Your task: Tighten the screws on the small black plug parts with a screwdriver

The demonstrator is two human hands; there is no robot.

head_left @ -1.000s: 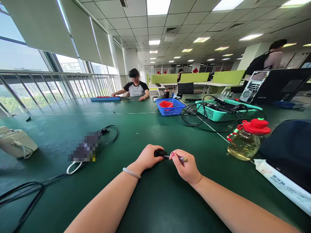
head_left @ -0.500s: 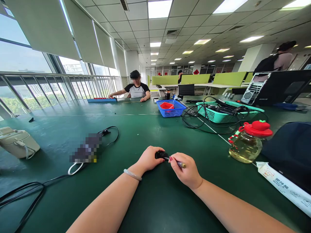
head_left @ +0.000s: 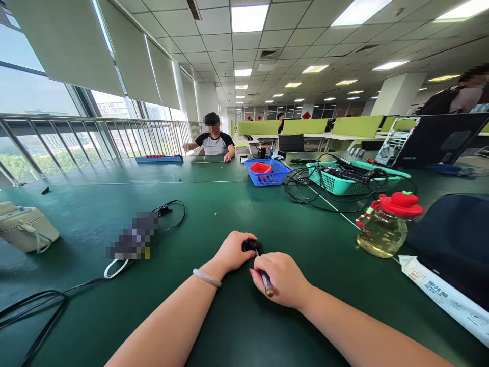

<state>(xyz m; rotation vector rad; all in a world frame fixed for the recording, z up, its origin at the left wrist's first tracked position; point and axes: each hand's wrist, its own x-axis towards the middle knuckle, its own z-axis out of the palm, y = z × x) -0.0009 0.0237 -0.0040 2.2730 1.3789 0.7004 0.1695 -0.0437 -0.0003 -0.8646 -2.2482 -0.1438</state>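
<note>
Small black block [head_left: 251, 245], pinched by the left hand's fingers, meets a slim gold-ended tool [head_left: 266, 285] pinched by the fingers of the right hand [head_left: 286, 280], calling for steadiness.

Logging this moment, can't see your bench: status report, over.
Left hand gripping small black object. Right hand holding slim tool, tip at the object. Nothing seen between hands and object.
</note>
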